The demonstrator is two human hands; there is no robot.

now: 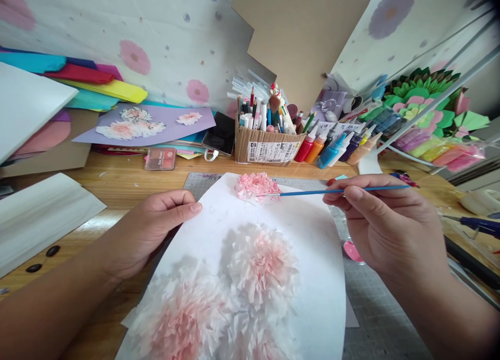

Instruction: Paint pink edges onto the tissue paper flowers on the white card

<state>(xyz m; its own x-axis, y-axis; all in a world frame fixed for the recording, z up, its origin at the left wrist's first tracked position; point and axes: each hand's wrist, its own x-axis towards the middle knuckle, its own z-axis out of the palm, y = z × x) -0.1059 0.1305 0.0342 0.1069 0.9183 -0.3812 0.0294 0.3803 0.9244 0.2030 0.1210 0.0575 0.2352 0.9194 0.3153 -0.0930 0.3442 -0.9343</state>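
Observation:
My left hand (156, 224) pinches the left edge of a white sheet of paper (312, 276), thumb on top. Between the fingertips of my right hand (383, 219) is a thin blue paintbrush (312, 192), held nearly level. Its tip touches, or lies just over, a small pink ruffled paper flower (257, 186) at the sheet's far end. Closer to me, larger white ruffled flowers with pink centres, such as this tissue flower (267, 266), stand on the same sheet. A small pot of pink paint (353, 251) sits beside my right hand, partly hidden.
A cardboard box of pens and brushes (269, 146) stands at the back, with paint bottles (332, 146) to its right. A grey cutting mat (375, 308) lies beneath the sheet. Purple paper (167, 125) with flowers is back left; a blue glue gun (480, 225) is at right.

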